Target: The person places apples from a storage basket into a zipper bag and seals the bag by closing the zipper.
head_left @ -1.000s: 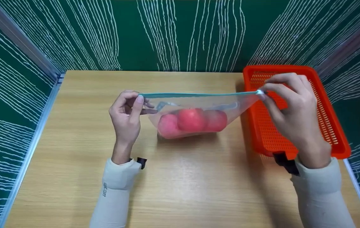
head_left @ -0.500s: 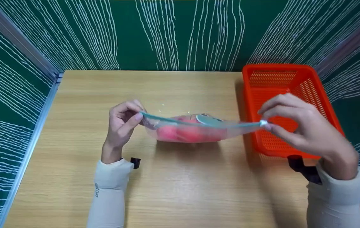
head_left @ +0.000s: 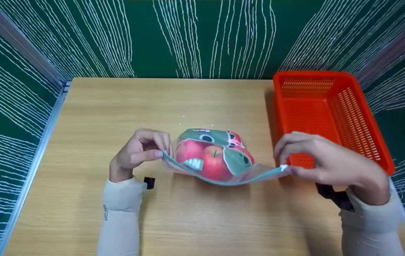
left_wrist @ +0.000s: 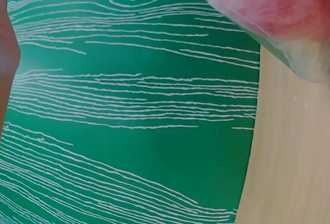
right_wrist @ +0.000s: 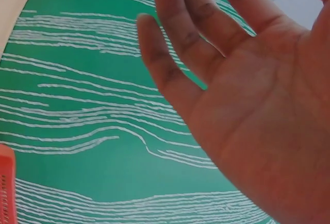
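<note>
A clear zip bag (head_left: 236, 160) with green printing and a teal zip edge lies in the middle of the table, several red apples (head_left: 214, 161) inside it. My left hand (head_left: 140, 151) pinches the left end of the zip edge between thumb and fingers. At the other end, my right hand (head_left: 327, 160) pinches the edge by its small white slider (head_left: 283, 167). Between the hands the zip edge sags toward me. One apple (left_wrist: 273, 2) shows through the plastic in the left wrist view. The right wrist view shows my right palm and fingers; the slider is out of sight there.
An orange-red plastic basket (head_left: 279, 106) stands at the right back of the wooden table (head_left: 117, 106), partly behind my right hand. Green panels (head_left: 145, 39) with white wavy lines enclose the back and sides. Tiny white specks lie behind the bag.
Both hands have come down and toward me with the zip edge. The bag has tipped from upright to lying, so its printed face shows. The zip edge has gone from taut to sagging.
</note>
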{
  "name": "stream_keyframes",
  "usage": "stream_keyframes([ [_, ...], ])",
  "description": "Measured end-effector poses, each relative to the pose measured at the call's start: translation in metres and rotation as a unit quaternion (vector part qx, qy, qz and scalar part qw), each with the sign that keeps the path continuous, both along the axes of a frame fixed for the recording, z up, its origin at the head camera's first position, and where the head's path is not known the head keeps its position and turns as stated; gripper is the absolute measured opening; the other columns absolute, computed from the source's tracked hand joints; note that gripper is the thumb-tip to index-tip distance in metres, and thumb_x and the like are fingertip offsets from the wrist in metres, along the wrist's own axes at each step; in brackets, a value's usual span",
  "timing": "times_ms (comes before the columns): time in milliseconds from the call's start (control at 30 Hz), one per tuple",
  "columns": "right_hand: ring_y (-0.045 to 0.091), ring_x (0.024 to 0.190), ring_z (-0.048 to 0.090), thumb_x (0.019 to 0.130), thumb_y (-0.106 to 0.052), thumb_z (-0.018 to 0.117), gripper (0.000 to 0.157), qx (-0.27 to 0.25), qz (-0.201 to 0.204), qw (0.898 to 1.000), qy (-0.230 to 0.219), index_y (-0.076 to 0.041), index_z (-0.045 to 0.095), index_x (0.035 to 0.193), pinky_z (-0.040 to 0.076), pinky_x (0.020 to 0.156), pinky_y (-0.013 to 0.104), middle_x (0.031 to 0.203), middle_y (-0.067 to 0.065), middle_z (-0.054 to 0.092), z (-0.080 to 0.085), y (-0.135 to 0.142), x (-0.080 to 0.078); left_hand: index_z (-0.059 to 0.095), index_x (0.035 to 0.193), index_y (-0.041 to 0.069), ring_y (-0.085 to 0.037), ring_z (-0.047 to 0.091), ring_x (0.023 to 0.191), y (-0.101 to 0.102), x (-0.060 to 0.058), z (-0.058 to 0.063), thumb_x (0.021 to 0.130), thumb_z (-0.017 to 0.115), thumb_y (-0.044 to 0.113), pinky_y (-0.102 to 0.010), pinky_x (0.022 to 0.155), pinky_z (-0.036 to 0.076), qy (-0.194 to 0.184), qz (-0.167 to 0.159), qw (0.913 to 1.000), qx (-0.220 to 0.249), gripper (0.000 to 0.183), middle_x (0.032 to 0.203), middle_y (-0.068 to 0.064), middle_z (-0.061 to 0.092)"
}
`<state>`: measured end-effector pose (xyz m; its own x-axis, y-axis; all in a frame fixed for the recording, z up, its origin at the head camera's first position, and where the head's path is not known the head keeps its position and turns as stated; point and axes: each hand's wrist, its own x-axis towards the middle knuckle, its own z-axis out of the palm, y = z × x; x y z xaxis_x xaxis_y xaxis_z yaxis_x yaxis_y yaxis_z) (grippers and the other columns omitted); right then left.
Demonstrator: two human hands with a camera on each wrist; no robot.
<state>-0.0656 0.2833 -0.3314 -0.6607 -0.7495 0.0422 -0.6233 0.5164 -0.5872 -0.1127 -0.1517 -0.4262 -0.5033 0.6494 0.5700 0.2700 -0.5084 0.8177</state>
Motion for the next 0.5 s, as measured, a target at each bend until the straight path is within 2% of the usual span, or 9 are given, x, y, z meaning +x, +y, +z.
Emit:
stream_keyframes([
  [100,0.007,0.104,0.059,0.090,-0.011,0.080,0.027,0.027,0.013,0.999,-0.031,-0.035,0.076,0.100,0.060,0.083,0.027,0.116,-0.014,0.068,-0.007,-0.006,-0.002,0.063,0.089,-0.005,-0.015,0.062,0.085,0.000,0.001,-0.003,0.102,0.066,0.010,-0.021,0.081,0.059,-0.012,-0.046,0.9984,-0.032,0.020,0.091,-0.005,0.069],
  [233,0.009,0.102,0.059,0.092,-0.010,0.078,0.023,0.059,0.037,0.995,-0.067,-0.030,0.077,0.104,0.060,0.084,0.028,0.113,-0.013,0.069,-0.019,-0.017,-0.003,0.063,0.090,-0.008,-0.013,0.058,0.085,0.000,0.004,-0.005,0.102,0.066,0.005,-0.018,0.080,0.057,-0.039,-0.097,0.9906,-0.089,0.019,0.090,-0.005,0.066],
  [300,0.009,0.100,0.060,0.093,-0.012,0.077,0.022,0.072,0.045,0.992,-0.090,-0.029,0.077,0.106,0.060,0.084,0.029,0.112,-0.014,0.069,-0.026,-0.023,-0.003,0.063,0.089,-0.009,-0.011,0.057,0.084,0.000,0.006,-0.006,0.101,0.067,0.005,-0.017,0.079,0.056,-0.045,-0.110,0.9841,-0.132,0.019,0.088,-0.003,0.064],
  [400,0.009,0.099,0.061,0.094,-0.013,0.077,0.018,0.088,0.060,0.987,-0.119,-0.028,0.077,0.105,0.060,0.086,0.030,0.109,-0.013,0.071,-0.037,-0.033,-0.003,0.065,0.089,-0.011,-0.008,0.057,0.080,0.001,0.007,-0.007,0.100,0.069,0.003,-0.015,0.076,0.055,-0.055,-0.130,0.9699,-0.199,0.018,0.087,0.002,0.063],
  [500,0.010,0.099,0.061,0.094,-0.011,0.077,0.017,0.097,0.074,0.982,-0.142,-0.027,0.076,0.101,0.060,0.088,0.032,0.107,-0.012,0.070,-0.047,-0.041,-0.002,0.066,0.089,-0.012,-0.007,0.057,0.078,0.002,0.008,-0.009,0.097,0.069,-0.002,-0.015,0.073,0.054,-0.061,-0.148,0.9574,-0.240,0.013,0.087,0.003,0.064],
])
